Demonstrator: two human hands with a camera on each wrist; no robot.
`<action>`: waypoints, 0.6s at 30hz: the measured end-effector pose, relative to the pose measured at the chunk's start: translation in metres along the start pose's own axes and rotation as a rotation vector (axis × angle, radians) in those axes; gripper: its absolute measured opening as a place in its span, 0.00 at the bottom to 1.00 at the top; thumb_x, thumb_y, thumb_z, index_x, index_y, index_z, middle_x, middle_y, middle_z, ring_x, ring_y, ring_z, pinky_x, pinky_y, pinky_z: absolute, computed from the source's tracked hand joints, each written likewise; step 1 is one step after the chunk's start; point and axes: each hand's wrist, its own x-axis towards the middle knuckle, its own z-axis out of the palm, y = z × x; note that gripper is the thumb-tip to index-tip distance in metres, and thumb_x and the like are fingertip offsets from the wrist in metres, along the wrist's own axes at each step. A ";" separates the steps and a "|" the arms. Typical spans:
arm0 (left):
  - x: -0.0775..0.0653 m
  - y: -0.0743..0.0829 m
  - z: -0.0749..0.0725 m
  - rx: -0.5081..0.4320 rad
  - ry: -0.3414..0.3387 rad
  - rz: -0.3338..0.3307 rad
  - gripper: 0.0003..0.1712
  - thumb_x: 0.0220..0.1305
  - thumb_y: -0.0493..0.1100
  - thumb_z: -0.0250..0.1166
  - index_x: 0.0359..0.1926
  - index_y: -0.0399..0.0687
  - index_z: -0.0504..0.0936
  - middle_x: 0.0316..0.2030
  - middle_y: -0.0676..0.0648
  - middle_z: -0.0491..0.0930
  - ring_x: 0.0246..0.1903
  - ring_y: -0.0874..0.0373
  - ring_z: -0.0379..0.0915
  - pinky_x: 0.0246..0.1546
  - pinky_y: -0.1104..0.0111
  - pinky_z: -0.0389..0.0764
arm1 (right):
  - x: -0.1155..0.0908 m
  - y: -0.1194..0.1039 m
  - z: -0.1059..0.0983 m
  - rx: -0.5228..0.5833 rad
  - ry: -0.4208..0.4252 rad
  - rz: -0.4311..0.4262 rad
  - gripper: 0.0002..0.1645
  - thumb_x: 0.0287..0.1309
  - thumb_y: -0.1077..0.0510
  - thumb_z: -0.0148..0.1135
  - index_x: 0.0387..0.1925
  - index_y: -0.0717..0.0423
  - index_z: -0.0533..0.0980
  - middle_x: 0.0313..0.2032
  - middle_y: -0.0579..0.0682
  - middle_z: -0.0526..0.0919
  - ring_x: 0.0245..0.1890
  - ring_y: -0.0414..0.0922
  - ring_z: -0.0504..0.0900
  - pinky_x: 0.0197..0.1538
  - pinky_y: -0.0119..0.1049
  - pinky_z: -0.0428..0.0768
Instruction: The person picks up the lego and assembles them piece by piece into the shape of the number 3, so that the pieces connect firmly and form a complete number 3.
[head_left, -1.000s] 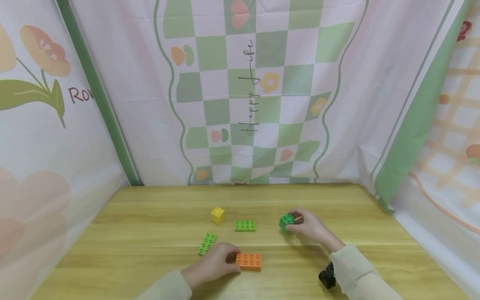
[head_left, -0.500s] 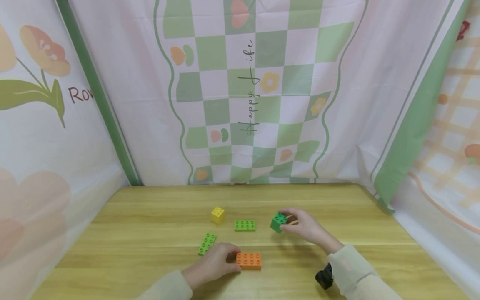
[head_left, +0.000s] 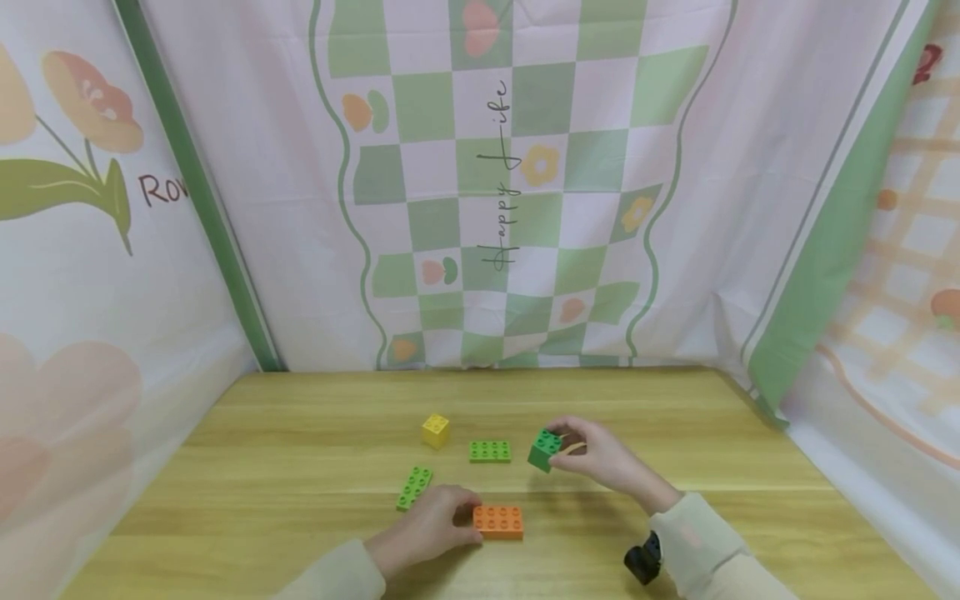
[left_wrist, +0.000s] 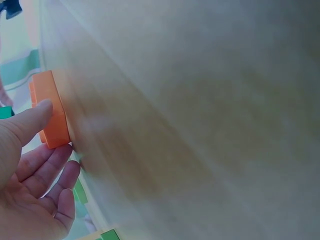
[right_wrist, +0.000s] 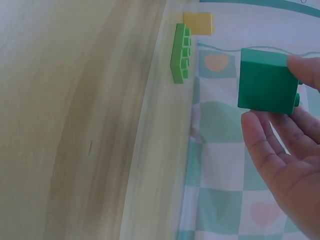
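Note:
My left hand (head_left: 429, 525) pinches an orange building brick (head_left: 498, 522) by its left end, thumb on the near side and fingers on the far side; the brick rests on the table. In the left wrist view the thumb lies against the orange brick (left_wrist: 56, 120). Between thumb and fingers, my right hand (head_left: 600, 454) holds a square dark green brick (head_left: 544, 450), its studs facing up. The right wrist view has this green brick (right_wrist: 267, 82) held up off the table.
A flat light green brick (head_left: 490, 452) lies left of the right hand. Another light green brick (head_left: 415, 488) sits slanted beside the left hand. Farther back stands a yellow brick (head_left: 436, 430). A black device (head_left: 643, 559) hangs at the right wrist. Printed curtains surround the wooden table (head_left: 300, 433).
My right hand has carried the dark green brick leftward above the table, closer to the flat light green brick. The left hand and the orange brick have stayed where they were.

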 end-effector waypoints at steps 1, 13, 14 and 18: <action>0.000 0.000 0.000 -0.001 -0.001 0.001 0.22 0.48 0.48 0.71 0.45 0.48 0.81 0.42 0.55 0.80 0.42 0.65 0.73 0.45 0.68 0.74 | 0.000 -0.001 0.001 0.006 -0.006 -0.003 0.26 0.54 0.59 0.65 0.52 0.66 0.69 0.45 0.56 0.74 0.42 0.53 0.75 0.40 0.34 0.78; -0.002 0.003 -0.002 0.010 0.007 0.020 0.22 0.47 0.47 0.71 0.44 0.47 0.81 0.41 0.54 0.80 0.42 0.64 0.74 0.45 0.69 0.74 | 0.001 -0.006 0.011 0.027 -0.084 -0.040 0.26 0.53 0.61 0.65 0.51 0.69 0.70 0.41 0.57 0.75 0.40 0.54 0.76 0.40 0.34 0.78; -0.002 0.004 -0.002 0.011 0.007 0.020 0.22 0.47 0.47 0.71 0.44 0.47 0.81 0.41 0.54 0.80 0.42 0.64 0.74 0.45 0.69 0.74 | 0.001 -0.007 0.012 0.031 -0.089 -0.036 0.26 0.53 0.61 0.65 0.51 0.69 0.70 0.40 0.57 0.75 0.39 0.53 0.77 0.40 0.34 0.78; -0.002 0.004 -0.002 0.005 0.006 0.019 0.21 0.47 0.47 0.72 0.44 0.47 0.81 0.41 0.54 0.80 0.41 0.65 0.74 0.44 0.70 0.74 | 0.000 -0.008 0.016 0.051 -0.106 -0.030 0.25 0.52 0.61 0.65 0.51 0.68 0.70 0.39 0.56 0.76 0.38 0.53 0.77 0.40 0.34 0.78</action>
